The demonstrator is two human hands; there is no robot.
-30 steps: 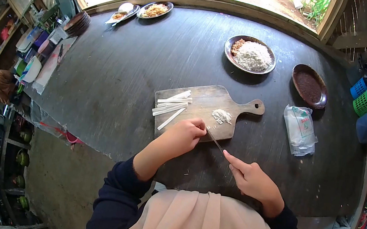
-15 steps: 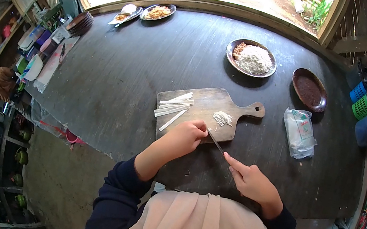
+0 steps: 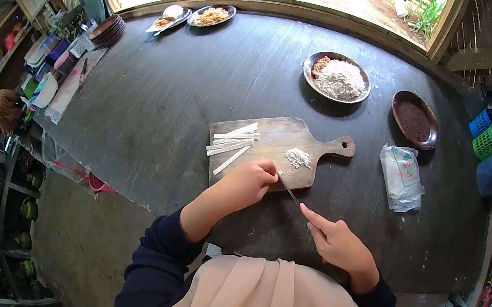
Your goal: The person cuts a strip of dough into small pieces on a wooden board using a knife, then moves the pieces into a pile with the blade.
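On the dark table lies a wooden cutting board (image 3: 275,134), its handle pointing right. My left hand (image 3: 249,181) is closed at the board's near edge, fingers pinched over white strips whose small cut ends peek out by the blade. My right hand (image 3: 338,242) grips a knife (image 3: 289,190), its handle mostly hidden in the palm and its tip at my left fingertips. Several long white strips (image 3: 233,142) rest on the board's left part. A small heap of finely cut white bits (image 3: 298,158) sits toward the handle side.
Beyond the board stands a plate of white shreds and brown bits (image 3: 337,96). At right are an oval brown dish (image 3: 415,120) and a plastic packet (image 3: 401,178). Two food plates (image 3: 211,16) stand by the window; stacked bowls (image 3: 107,31) and utensil baskets (image 3: 485,142) line the sides.
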